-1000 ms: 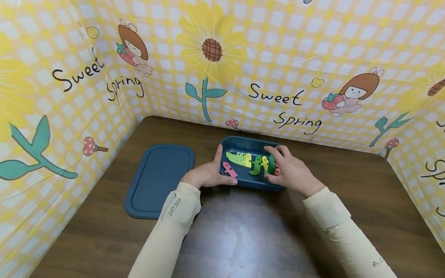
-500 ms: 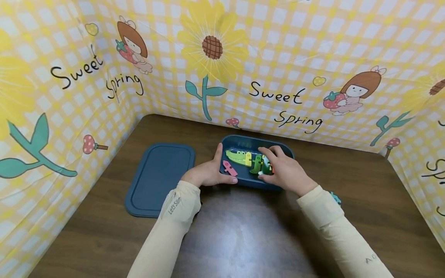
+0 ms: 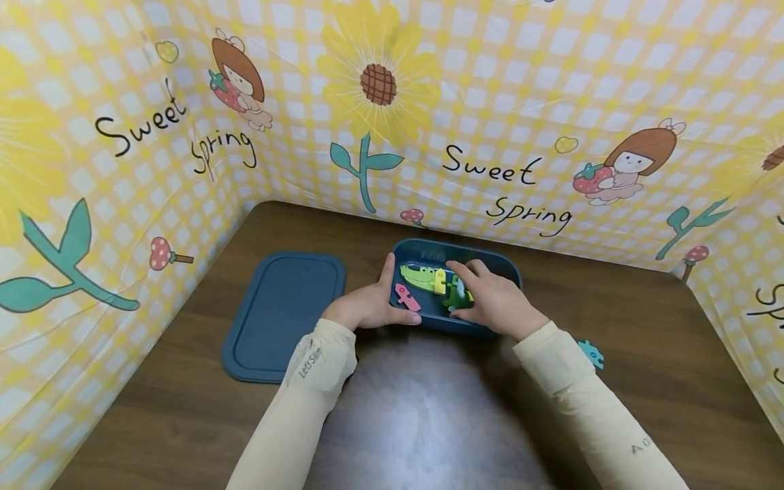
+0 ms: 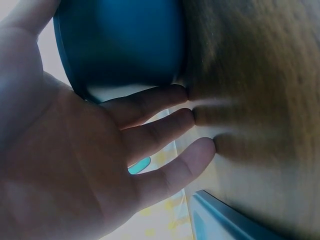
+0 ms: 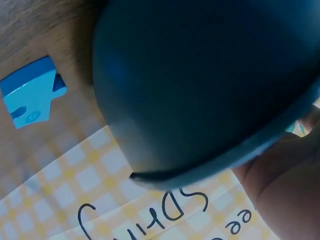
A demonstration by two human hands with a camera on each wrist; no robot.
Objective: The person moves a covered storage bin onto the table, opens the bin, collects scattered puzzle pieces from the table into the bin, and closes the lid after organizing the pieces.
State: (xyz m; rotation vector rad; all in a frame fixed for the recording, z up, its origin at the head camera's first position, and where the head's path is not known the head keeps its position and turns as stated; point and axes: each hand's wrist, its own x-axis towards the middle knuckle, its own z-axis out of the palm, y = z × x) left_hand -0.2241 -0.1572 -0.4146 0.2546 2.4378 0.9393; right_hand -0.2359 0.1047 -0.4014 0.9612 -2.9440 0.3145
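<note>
Right hand reaches down into the dark blue box, thumb to the near side and fingers to the far side, curved about some green pieces — cannot tell whether it grips them. Left hand at the box's left end, thumb and forefinger spread wide round the corner, other fingers straight beside the outer wall.

Inside the box, left part: a light green crocodile head with a yellow piece against its right end; a pink piece lies slantwise on the near side.

Out on the brown wood-grain table: a flat blue lid to the left, apart from the box; a light blue puzzle piece to the right, just beside the right sleeve. Pale glare on the near surface, between the forearms.

Beyond — yellow-and-white checked cloth at left, far and right sides, printed with sunflowers, strawberry-holding figures and "Sweet Spring"
</note>
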